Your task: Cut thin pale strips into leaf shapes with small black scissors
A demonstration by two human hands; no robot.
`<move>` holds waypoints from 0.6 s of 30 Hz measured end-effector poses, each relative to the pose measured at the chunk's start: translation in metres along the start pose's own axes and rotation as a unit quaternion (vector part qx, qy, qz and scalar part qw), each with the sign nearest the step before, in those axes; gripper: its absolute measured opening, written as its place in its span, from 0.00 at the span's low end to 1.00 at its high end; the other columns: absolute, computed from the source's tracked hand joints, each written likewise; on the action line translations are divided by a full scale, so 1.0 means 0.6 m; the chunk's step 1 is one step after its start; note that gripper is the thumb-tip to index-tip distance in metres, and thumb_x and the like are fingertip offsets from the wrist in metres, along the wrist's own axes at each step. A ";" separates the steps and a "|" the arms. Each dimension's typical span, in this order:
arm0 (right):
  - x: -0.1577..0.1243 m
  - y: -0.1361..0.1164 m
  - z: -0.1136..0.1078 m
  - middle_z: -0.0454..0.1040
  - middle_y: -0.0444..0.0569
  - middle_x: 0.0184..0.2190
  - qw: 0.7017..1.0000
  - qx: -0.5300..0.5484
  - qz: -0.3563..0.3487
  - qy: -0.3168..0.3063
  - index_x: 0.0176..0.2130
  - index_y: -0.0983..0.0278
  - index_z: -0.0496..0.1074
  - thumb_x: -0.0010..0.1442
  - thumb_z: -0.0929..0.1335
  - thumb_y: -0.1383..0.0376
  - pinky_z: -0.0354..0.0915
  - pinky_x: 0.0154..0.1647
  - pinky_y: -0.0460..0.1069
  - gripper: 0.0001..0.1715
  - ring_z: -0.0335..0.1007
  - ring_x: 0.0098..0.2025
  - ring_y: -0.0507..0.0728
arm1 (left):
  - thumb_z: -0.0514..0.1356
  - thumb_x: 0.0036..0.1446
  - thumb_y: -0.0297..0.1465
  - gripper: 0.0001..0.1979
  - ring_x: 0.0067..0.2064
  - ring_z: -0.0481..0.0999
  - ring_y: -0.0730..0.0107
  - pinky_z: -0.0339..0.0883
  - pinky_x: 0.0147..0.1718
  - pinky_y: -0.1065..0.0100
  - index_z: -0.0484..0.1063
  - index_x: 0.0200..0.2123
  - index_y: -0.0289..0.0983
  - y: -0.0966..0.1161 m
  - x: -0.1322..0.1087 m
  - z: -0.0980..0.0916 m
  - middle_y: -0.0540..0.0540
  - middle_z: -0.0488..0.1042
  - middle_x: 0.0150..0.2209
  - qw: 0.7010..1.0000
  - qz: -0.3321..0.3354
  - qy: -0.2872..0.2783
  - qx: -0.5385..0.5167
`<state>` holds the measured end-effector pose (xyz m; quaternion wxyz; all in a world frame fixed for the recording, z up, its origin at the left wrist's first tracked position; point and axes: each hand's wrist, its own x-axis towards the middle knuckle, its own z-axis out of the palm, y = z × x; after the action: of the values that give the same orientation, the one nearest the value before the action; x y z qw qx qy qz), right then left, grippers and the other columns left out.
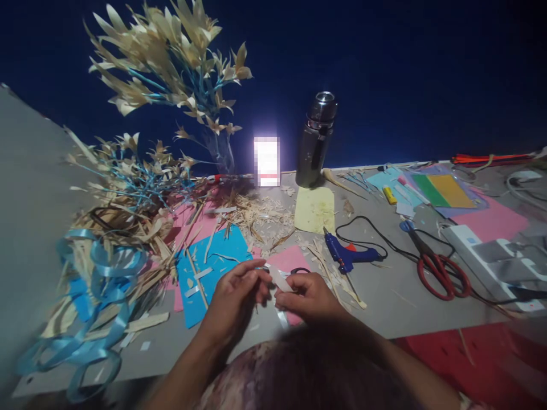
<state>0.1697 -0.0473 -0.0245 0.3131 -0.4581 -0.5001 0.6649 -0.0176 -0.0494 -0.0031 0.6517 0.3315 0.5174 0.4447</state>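
A pale strip (280, 279) is pinched at lower centre between the left hand (237, 296) and the right hand (310, 297). Its long axis is slanted from upper left to lower right. Bare table (397, 302) is left open to the right, past the glue gun (346, 256).

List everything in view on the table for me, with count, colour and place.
table: one, grey, under everything
leaf sprays: several, cream on blue stems, back left
ribbon: one tangle, light blue, left edge
blue sheet: one, blue, left of the hands
pink sheets: at least three, pink, beyond the hands, left, far right
yellow sheet: one, pale yellow, before the flask
flask: one, dark metal, back centre
glue gun: one, blue, centre
scissors: one pair, red handles, right
power strip: one, white, far right
pale strip: one, cream, between both hands
left hand: one, grip on the pale strip
right hand: one, grip on the pale strip
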 end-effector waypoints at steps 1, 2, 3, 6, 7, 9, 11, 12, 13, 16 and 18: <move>0.000 -0.001 0.000 0.64 0.39 0.17 0.998 -0.051 -0.024 0.024 0.23 0.66 0.75 0.51 0.73 0.61 0.52 0.24 0.45 0.12 0.58 0.23 0.50 | 0.69 0.53 0.44 0.19 0.28 0.73 0.68 0.67 0.28 0.67 0.80 0.43 0.37 -0.001 -0.001 0.005 0.43 0.78 0.33 0.998 -0.037 -0.028 -0.051; 0.000 -0.001 0.000 0.61 0.38 0.16 0.994 -0.096 -0.044 0.038 0.22 0.66 0.75 0.51 0.73 0.61 0.51 0.24 0.45 0.11 0.56 0.23 0.49 | 0.70 0.51 0.45 0.19 0.29 0.73 0.68 0.67 0.27 0.68 0.80 0.40 0.36 -0.004 -0.003 0.010 0.43 0.77 0.32 0.993 -0.061 -0.050 -0.084; 0.001 0.000 0.000 0.61 0.38 0.16 0.989 -0.131 -0.057 0.043 0.23 0.65 0.76 0.52 0.73 0.62 0.50 0.24 0.45 0.11 0.55 0.23 0.49 | 0.71 0.50 0.44 0.19 0.28 0.72 0.69 0.66 0.27 0.69 0.80 0.37 0.35 -0.007 -0.004 0.016 0.43 0.77 0.31 0.990 -0.075 -0.063 -0.102; 0.001 0.004 -0.001 0.67 0.40 0.18 0.978 -0.193 -0.073 0.039 0.26 0.65 0.79 0.57 0.71 0.62 0.52 0.25 0.45 0.11 0.59 0.23 0.50 | 0.75 0.44 0.36 0.14 0.26 0.68 0.74 0.63 0.25 0.72 0.80 0.31 0.35 -0.019 -0.007 0.033 0.47 0.75 0.27 0.990 -0.080 -0.050 -0.102; 0.000 0.005 -0.002 0.69 0.40 0.19 0.974 -0.209 -0.078 0.037 0.28 0.64 0.80 0.57 0.71 0.63 0.53 0.25 0.45 0.10 0.60 0.23 0.50 | 0.75 0.42 0.34 0.13 0.26 0.69 0.74 0.64 0.27 0.72 0.80 0.30 0.35 -0.022 -0.006 0.036 0.47 0.76 0.27 0.991 -0.079 -0.039 -0.101; -0.001 0.005 -0.010 0.74 0.42 0.23 0.961 -0.250 -0.106 0.044 0.33 0.64 0.80 0.57 0.71 0.66 0.56 0.27 0.45 0.06 0.64 0.24 0.51 | 0.75 0.42 0.33 0.12 0.29 0.74 0.70 0.68 0.32 0.70 0.80 0.30 0.36 -0.025 -0.004 0.037 0.46 0.78 0.29 0.992 -0.074 -0.021 -0.102; -0.004 0.000 -0.022 0.77 0.45 0.30 0.933 -0.324 -0.141 0.065 0.38 0.64 0.79 0.59 0.70 0.68 0.60 0.33 0.46 0.06 0.70 0.30 0.53 | 0.74 0.43 0.32 0.11 0.34 0.78 0.66 0.71 0.39 0.66 0.80 0.31 0.36 -0.024 -0.001 0.033 0.44 0.81 0.32 0.994 -0.060 -0.007 -0.089; -0.006 -0.004 -0.030 0.78 0.47 0.33 0.915 -0.369 -0.147 0.074 0.39 0.64 0.78 0.60 0.70 0.69 0.61 0.36 0.48 0.06 0.71 0.34 0.55 | 0.74 0.44 0.32 0.11 0.34 0.79 0.65 0.71 0.39 0.66 0.80 0.31 0.36 -0.022 0.000 0.030 0.44 0.81 0.32 0.996 -0.049 0.002 -0.076; -0.007 -0.008 -0.037 0.78 0.49 0.35 0.896 -0.414 -0.142 0.078 0.39 0.64 0.77 0.62 0.70 0.69 0.62 0.39 0.49 0.05 0.72 0.38 0.57 | 0.74 0.44 0.32 0.10 0.32 0.78 0.67 0.71 0.36 0.67 0.80 0.30 0.36 -0.021 0.002 0.026 0.45 0.81 0.31 0.997 -0.036 0.013 -0.061; -0.011 -0.015 -0.050 0.77 0.51 0.40 0.856 -0.506 -0.089 0.057 0.41 0.64 0.74 0.63 0.72 0.68 0.62 0.41 0.51 0.05 0.72 0.44 0.60 | 0.74 0.45 0.31 0.09 0.24 0.72 0.75 0.66 0.26 0.73 0.77 0.27 0.36 -0.019 0.005 0.020 0.50 0.77 0.24 0.999 -0.002 0.030 -0.037; -0.013 -0.014 -0.050 0.77 0.51 0.42 0.839 -0.539 -0.065 0.040 0.43 0.63 0.73 0.62 0.73 0.68 0.62 0.41 0.51 0.08 0.72 0.45 0.61 | 0.74 0.45 0.31 0.10 0.22 0.72 0.75 0.67 0.26 0.73 0.76 0.27 0.36 -0.018 0.005 0.020 0.50 0.77 0.23 0.998 0.004 0.028 -0.050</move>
<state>0.2001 -0.0401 -0.0169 0.0790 -0.5471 -0.7949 0.2500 -0.0034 -0.0505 -0.0112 0.6511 0.2884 0.5110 0.4814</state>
